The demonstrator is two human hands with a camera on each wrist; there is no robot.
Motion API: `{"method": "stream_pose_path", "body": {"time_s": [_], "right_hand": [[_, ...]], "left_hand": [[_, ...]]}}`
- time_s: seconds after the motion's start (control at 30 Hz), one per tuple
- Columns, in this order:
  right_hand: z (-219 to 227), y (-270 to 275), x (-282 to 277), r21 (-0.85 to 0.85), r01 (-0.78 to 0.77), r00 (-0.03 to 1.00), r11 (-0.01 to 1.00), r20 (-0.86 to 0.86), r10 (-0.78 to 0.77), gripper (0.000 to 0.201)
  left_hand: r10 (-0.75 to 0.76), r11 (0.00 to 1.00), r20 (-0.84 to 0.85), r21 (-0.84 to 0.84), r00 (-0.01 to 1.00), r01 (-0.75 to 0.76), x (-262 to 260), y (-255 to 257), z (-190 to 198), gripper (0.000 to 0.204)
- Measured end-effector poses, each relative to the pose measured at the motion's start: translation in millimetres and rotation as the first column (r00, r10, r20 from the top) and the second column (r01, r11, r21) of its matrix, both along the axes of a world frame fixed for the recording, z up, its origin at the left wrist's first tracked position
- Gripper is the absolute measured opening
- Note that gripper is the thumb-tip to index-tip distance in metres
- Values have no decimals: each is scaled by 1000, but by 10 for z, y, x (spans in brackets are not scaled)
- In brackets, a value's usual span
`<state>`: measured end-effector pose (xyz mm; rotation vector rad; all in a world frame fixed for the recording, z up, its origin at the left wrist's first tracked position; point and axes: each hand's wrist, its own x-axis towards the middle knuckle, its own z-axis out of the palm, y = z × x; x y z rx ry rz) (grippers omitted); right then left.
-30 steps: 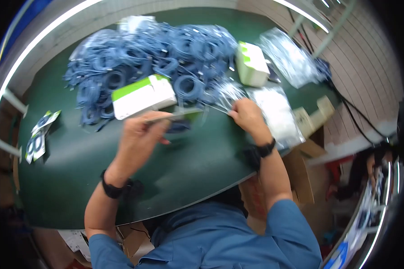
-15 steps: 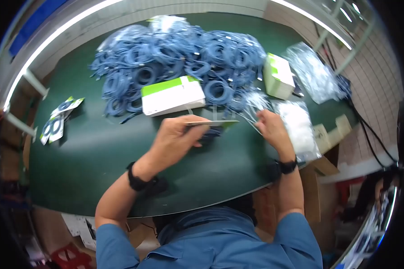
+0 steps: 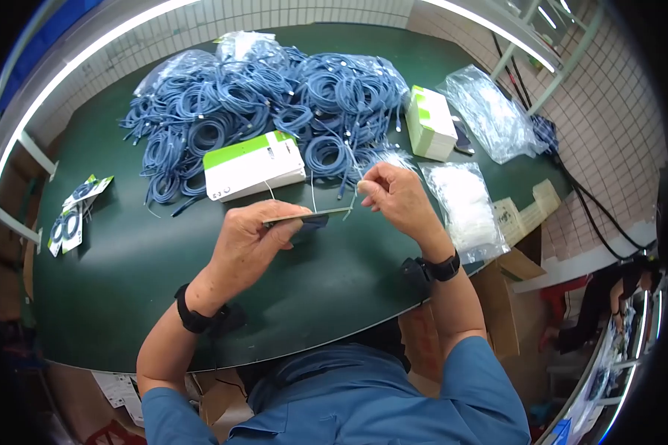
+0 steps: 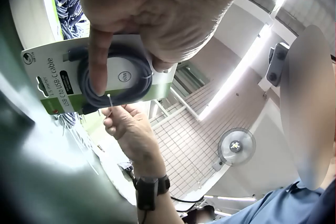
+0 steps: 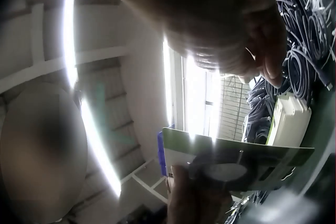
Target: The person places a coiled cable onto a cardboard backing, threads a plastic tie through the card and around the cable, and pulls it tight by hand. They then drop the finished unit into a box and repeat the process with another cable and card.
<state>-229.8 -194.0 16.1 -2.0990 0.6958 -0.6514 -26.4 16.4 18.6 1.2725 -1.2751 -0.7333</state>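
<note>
My left hand (image 3: 249, 237) holds a white-and-green USB-C cable card (image 4: 55, 74) by one side, nearly edge-on in the head view. A coiled dark blue cable (image 4: 144, 85) lies against the card's face, under a finger in the left wrist view. A thin white tie (image 4: 109, 99) sticks out at the coil. Thumb and fingertips of my right hand (image 3: 401, 199) pinch a thin white tie close to the card's right end. In the right wrist view the card (image 5: 294, 153) shows its shaded side, below the right hand.
Coiled blue cables (image 3: 230, 100) are heaped at the back. Before them stands a stack of white-and-green cards (image 3: 252, 167), with another stack (image 3: 432, 133) further right. A bag of white ties (image 3: 464, 211) and a clear plastic bag (image 3: 490, 115) lie right; carded cables (image 3: 70, 230) lie left.
The right hand has left the loose white ties and come in to the card's right end with a tie. The left hand still holds the card. The head view has shifted.
</note>
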Motion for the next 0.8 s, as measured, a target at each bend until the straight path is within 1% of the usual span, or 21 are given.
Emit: {"method": "stream_pose_path", "body": {"time_s": [0.03, 0.07, 0.1, 0.2, 0.23, 0.3, 0.33, 0.37, 0.47, 0.57, 0.63, 0.73, 0.77, 0.8], "right_hand": [[15, 20, 79, 128, -76, 996, 989, 51, 70, 13], [31, 38, 163, 254, -156, 985, 955, 109, 132, 14], [63, 56, 248, 248, -173, 982, 953, 118, 148, 14], [173, 118, 458, 417, -325, 939, 849, 253, 235, 14], [182, 119, 515, 415, -336, 935, 846, 255, 246, 14], [197, 101, 627, 461, -392, 917, 796, 259, 302, 13], [190, 101, 669, 486, -416, 909, 769, 260, 327, 13], [167, 105, 701, 491, -419, 907, 764, 258, 332, 13], [44, 114, 743, 583, -458, 889, 671, 289, 355, 13], [-95, 140, 736, 614, -459, 888, 643, 303, 345, 12], [-165, 160, 711, 634, -454, 891, 626, 305, 337, 12], [-184, 196, 683, 536, -479, 877, 695, 274, 394, 9], [-206, 202, 687, 542, -478, 878, 691, 269, 396, 9], [-229, 212, 694, 498, -494, 870, 713, 288, 401, 8]], "left_hand": [[-2, 1000, 49, -8, 999, 3, 25, 26, 11, 23], [16, 1000, 58, -14, 998, -15, 42, 64, 31, 23], [37, 999, 66, -6, 997, -37, 50, 104, 48, 22], [90, 996, 82, 7, 993, -91, 91, 177, 94, 21], [120, 991, 184, -85, 976, -106, 104, 192, 100, 20], [198, 959, 369, -264, 908, -102, 129, 220, 92, 19], [204, 959, 368, -261, 907, -110, 141, 238, 68, 19], [216, 955, 384, -275, 898, -112, 146, 257, 27, 19], [235, 949, 400, -294, 886, -119, 145, 295, -94, 19], [200, 958, 420, -272, 885, -87, 153, 301, -186, 19], [196, 959, 401, -269, 895, -90, 156, 298, -231, 19], [195, 957, 386, -274, 902, -89, 172, 285, -262, 21], [198, 957, 387, -275, 900, -92, 178, 279, -267, 21], [201, 956, 391, -277, 898, -93, 184, 272, -272, 21]]}}
